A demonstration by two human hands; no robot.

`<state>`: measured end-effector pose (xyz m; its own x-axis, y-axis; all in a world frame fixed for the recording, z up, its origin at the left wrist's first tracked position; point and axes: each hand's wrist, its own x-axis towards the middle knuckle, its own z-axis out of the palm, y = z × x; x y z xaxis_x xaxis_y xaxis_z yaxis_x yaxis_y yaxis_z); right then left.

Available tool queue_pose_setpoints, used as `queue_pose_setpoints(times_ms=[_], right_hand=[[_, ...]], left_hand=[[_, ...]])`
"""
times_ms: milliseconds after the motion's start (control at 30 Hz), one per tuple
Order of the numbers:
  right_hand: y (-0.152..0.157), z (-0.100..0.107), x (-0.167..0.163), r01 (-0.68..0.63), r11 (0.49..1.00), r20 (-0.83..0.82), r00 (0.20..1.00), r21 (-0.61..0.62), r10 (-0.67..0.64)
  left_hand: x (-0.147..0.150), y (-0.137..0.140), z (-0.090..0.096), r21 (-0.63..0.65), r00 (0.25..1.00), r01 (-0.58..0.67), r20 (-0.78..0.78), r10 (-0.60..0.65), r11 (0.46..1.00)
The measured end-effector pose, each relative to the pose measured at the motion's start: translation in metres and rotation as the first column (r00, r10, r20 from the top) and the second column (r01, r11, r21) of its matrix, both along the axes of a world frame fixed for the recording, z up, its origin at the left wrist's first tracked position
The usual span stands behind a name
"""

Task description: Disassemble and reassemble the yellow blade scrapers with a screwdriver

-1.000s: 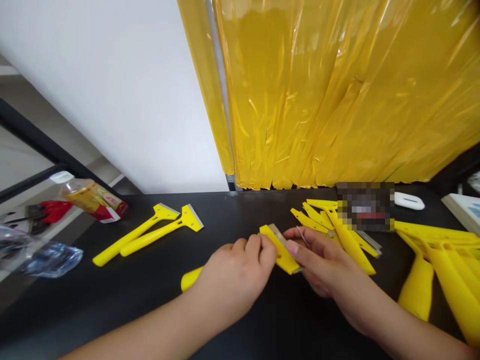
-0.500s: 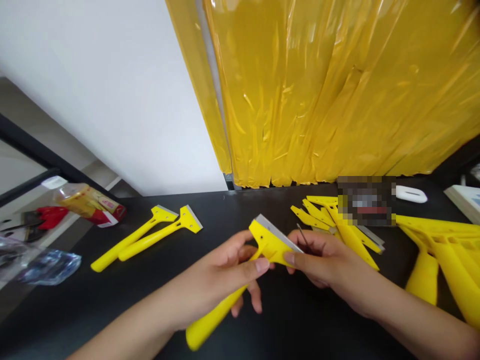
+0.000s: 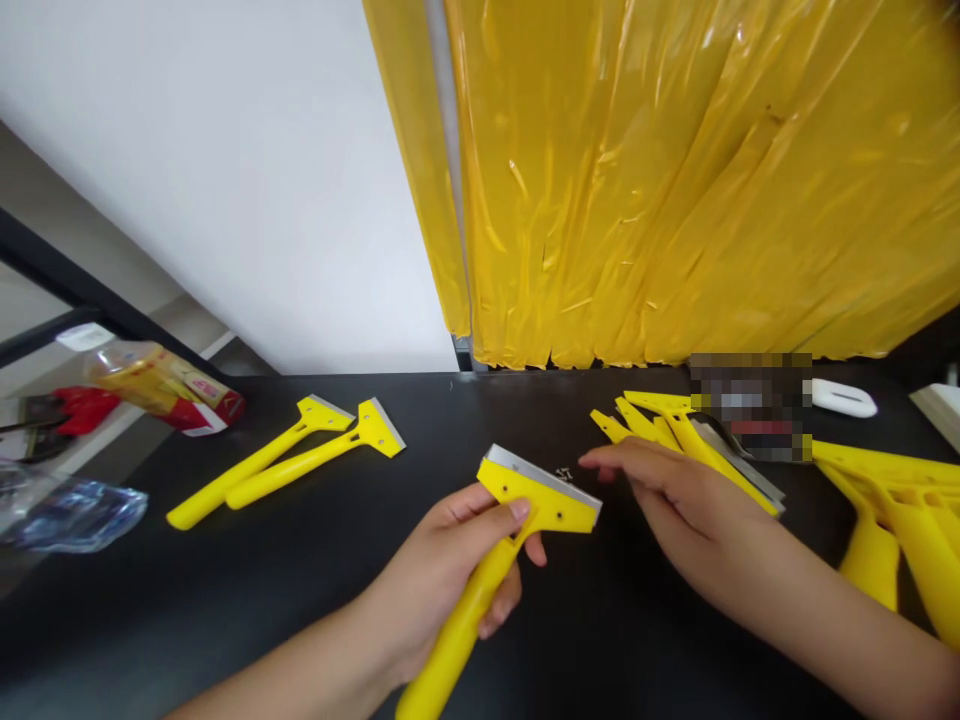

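L hand [image 3: 450, 560] fingers wrapped round yellow scraper [image 3: 517, 520] handle, blade up; R hand [image 3: 667, 495] flat, fingers loosely spread, empty, over black worktop [image 3: 300, 580] nr tiny screws [image 3: 564, 473].

The left hand [image 3: 450, 560] comes in from the lower left, forearm angled up, fingers curled shut in a grip with the thumb pressed on top. The right hand [image 3: 675, 500] reaches in from the lower right, palm down and flat, fingers straight and together, pointing left, holding nothing.
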<state>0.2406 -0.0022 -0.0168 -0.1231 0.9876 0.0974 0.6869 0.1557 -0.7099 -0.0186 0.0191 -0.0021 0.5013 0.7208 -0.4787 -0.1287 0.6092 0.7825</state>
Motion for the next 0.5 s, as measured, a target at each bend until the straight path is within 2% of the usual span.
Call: queue_pose_setpoints(times_ms=[67,167,333,500], right_hand=[[0.001,-0.001,0.003,-0.082,0.996,0.179,0.981,0.035,0.074],[0.001,-0.002,0.001,-0.093,0.996,0.314,0.945,0.006,0.087],[0.000,-0.011,-0.006,-0.082,0.996,0.396,0.914,-0.032,0.087],[0.003,-0.017,-0.008,-0.084,0.995,0.377,0.921,-0.057,0.100]], left_hand=[[-0.001,0.002,0.000,0.019,0.998,-0.056,0.009,0.056,0.998],[-0.002,0.003,0.001,0.054,0.995,-0.095,0.014,0.094,0.994],[-0.004,0.003,0.001,0.077,0.995,-0.102,0.023,0.101,0.992],[-0.003,0.002,0.001,0.085,0.995,-0.102,0.032,0.100,0.991]])
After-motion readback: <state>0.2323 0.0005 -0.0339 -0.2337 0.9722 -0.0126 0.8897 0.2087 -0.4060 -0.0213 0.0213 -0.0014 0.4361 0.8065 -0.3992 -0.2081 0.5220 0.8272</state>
